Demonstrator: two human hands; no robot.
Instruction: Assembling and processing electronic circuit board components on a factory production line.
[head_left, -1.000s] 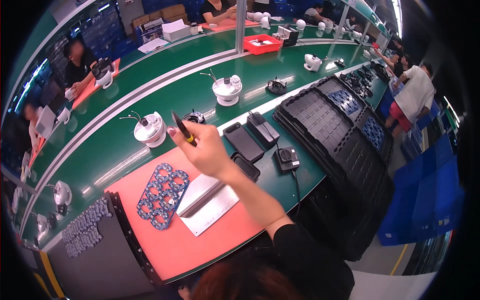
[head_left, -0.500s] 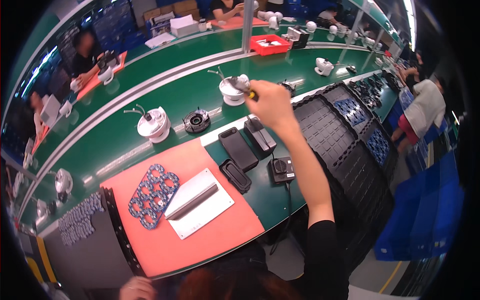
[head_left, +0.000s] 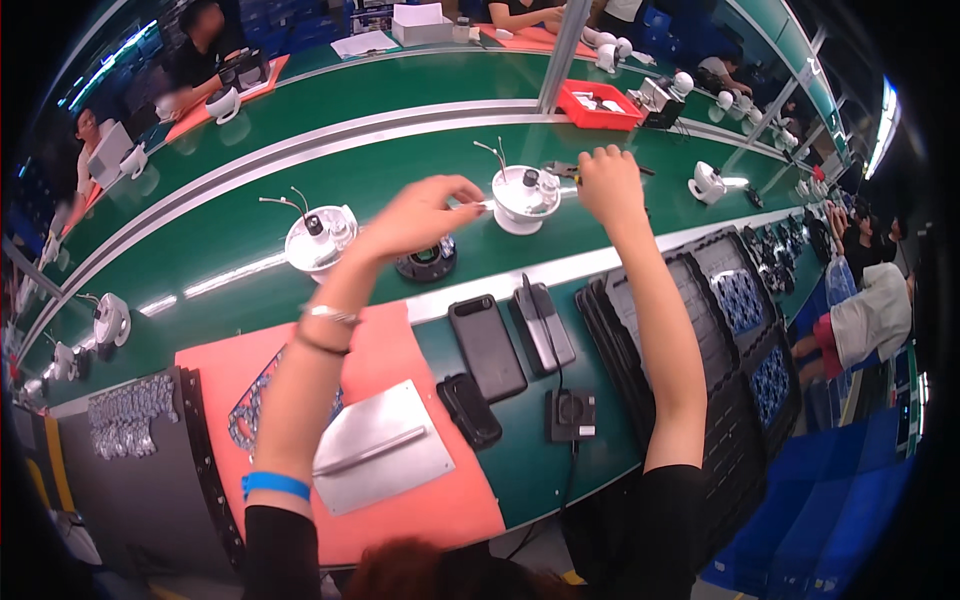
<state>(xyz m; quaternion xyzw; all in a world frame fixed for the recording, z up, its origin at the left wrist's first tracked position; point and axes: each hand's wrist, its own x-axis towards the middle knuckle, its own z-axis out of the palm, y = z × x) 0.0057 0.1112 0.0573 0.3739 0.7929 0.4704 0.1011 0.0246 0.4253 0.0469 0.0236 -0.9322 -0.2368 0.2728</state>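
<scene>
A white bowl-shaped plastic housing, with thin wires rising from it and a small dark part and pale parts inside, stands on the green work surface. My left hand reaches toward its left side, thumb and fingers apart, fingertips close to the rim; contact cannot be made out. Just right of the housing, my right hand is closed round a pair of pliers, whose jaws point left toward the housing. Behind my left wrist sits a similar white housing with wires. A black ring-shaped part is partly hidden below my left hand.
An orange mat bears a metal plate with a raised bar and a blue circuit board panel. Black cases, a corded black device and black trays lie rightward. A red bin stands farther back.
My left hand has come up from the lower edge to beside the white housing. My right hand, with the pliers, has moved from over the housing to its right. The view has shifted.
</scene>
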